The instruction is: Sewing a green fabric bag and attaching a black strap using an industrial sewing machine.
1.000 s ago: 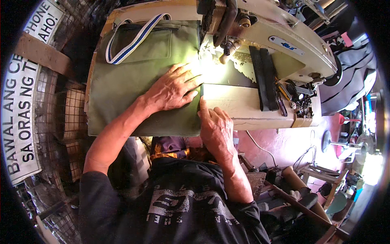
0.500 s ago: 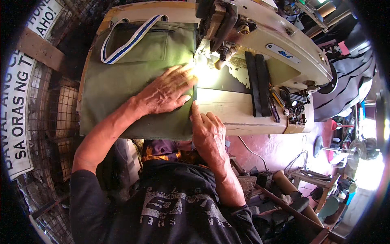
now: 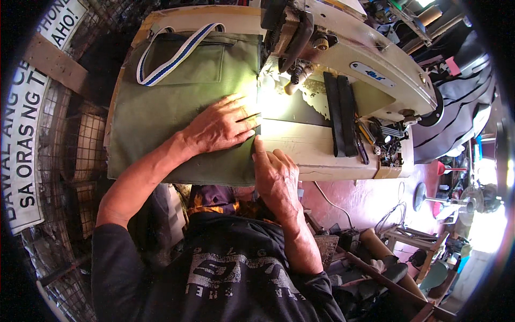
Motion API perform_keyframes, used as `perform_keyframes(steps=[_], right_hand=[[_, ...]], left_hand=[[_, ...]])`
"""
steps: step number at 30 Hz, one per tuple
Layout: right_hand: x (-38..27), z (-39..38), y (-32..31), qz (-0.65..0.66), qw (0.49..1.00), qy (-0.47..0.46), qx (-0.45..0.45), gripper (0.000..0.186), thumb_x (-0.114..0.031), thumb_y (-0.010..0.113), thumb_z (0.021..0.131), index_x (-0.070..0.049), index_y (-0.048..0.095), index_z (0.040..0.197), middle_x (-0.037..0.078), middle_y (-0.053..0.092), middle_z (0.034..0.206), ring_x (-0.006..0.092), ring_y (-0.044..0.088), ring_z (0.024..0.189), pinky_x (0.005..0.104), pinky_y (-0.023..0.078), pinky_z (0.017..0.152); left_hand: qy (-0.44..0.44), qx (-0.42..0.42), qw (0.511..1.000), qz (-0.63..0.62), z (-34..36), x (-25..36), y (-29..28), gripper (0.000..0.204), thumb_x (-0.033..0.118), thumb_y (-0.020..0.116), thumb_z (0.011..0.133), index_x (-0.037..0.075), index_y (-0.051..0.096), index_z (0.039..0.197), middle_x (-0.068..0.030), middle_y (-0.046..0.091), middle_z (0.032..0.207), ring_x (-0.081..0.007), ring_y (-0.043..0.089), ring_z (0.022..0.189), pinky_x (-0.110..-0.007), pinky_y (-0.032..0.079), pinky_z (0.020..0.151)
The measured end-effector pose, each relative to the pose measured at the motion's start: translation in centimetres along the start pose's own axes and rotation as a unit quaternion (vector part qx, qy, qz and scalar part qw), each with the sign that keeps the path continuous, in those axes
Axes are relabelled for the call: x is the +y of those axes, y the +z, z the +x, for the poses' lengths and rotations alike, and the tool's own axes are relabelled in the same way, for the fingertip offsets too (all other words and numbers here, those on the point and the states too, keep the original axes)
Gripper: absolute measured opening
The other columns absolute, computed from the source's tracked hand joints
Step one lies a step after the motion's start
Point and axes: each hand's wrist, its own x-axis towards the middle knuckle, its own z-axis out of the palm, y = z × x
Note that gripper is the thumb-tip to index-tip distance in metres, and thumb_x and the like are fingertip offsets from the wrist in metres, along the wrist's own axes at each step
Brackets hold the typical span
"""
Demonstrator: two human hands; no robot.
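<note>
A green fabric bag [image 3: 171, 104] with white-and-blue striped straps [image 3: 177, 59] lies flat to the left of a sewing machine's needle area, under bright light. My left hand [image 3: 220, 129] rests on it palm down, fingers stretched toward the dark right edge. Just below, my right hand [image 3: 276, 174] is at that edge, index finger extended along it and the other fingers curled; its thumb is mostly hidden. The beige machine head [image 3: 357, 53] overhangs the bed on the right, where black strips [image 3: 340, 115] lie.
Small tools and metal parts [image 3: 389, 145] sit at the bed's right end. A wire mesh wall [image 3: 91, 139] with signs runs along the left. Grey bundled material [image 3: 461, 107], a fan-like metal object [image 3: 469, 196], cables and wooden pieces [image 3: 429, 252] crowd the right.
My left fingertips have drawn slightly down along the bag from the brightly lit spot. My right hand stays at the edge. The whole view has shifted a little.
</note>
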Motion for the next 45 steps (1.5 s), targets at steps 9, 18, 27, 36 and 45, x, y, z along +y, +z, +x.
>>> perform_keyframes(steps=[9, 18, 27, 36, 45], right_hand=[[-0.2, 0.1, -0.4, -0.007, 0.999, -0.006, -0.03, 0.049, -0.003, 0.062, 0.081, 0.005, 0.058, 0.13, 0.01, 0.061, 0.073, 0.0266, 0.061, 0.072, 0.0413, 0.051, 0.067], [0.4, 1.7, -0.2, -0.03, 0.997, -0.003, -0.075, 0.061, -0.004, 0.062, 0.075, 0.01, 0.052, 0.134, 0.011, 0.064, 0.08, 0.0259, 0.061, 0.081, 0.0389, 0.05, 0.071], [1.5, 4.5, 1.3, -0.025, 1.0, 0.001, -0.014, 0.045, 0.001, 0.062, 0.079, 0.002, 0.062, 0.123, 0.008, 0.058, 0.071, 0.0252, 0.06, 0.072, 0.0394, 0.05, 0.066], [1.8, 4.7, 1.3, -0.027, 1.0, 0.001, -0.003, 0.045, -0.001, 0.061, 0.079, 0.002, 0.063, 0.123, 0.008, 0.058, 0.072, 0.0268, 0.059, 0.072, 0.0403, 0.049, 0.066], [2.9, 6.4, 2.3, -0.014, 0.999, -0.015, 0.025, 0.041, -0.002, 0.06, 0.082, 0.0, 0.062, 0.123, 0.011, 0.061, 0.073, 0.0304, 0.062, 0.072, 0.043, 0.05, 0.065]], left_hand=[[0.02, 0.013, 0.999, -0.048, -0.3, -0.2, -0.6, 0.04, 0.026, 0.069, 0.089, 0.003, 0.066, 0.121, -0.0168, 0.06, 0.131, -0.0345, 0.052, 0.129, -0.047, 0.038, 0.114], [0.006, -0.017, 0.998, -0.068, 0.2, -2.2, -0.3, 0.045, 0.028, 0.069, 0.09, 0.009, 0.063, 0.13, -0.0156, 0.054, 0.142, -0.0381, 0.045, 0.136, -0.049, 0.033, 0.117], [0.092, 0.003, 0.996, -0.015, 2.1, -5.2, -0.4, 0.02, 0.015, 0.064, 0.089, 0.004, 0.069, 0.106, -0.0128, 0.063, 0.124, -0.0315, 0.053, 0.125, -0.046, 0.042, 0.11], [0.033, 0.003, 0.999, -0.008, 2.0, -3.8, -0.4, 0.025, 0.016, 0.068, 0.087, 0.005, 0.07, 0.109, -0.0111, 0.063, 0.12, -0.0301, 0.054, 0.123, -0.049, 0.04, 0.112], [0.064, 0.026, 0.997, -0.018, 2.5, -6.3, 0.2, 0.024, 0.015, 0.069, 0.086, 0.005, 0.071, 0.108, -0.0125, 0.063, 0.12, -0.0307, 0.054, 0.124, -0.05, 0.039, 0.113]])
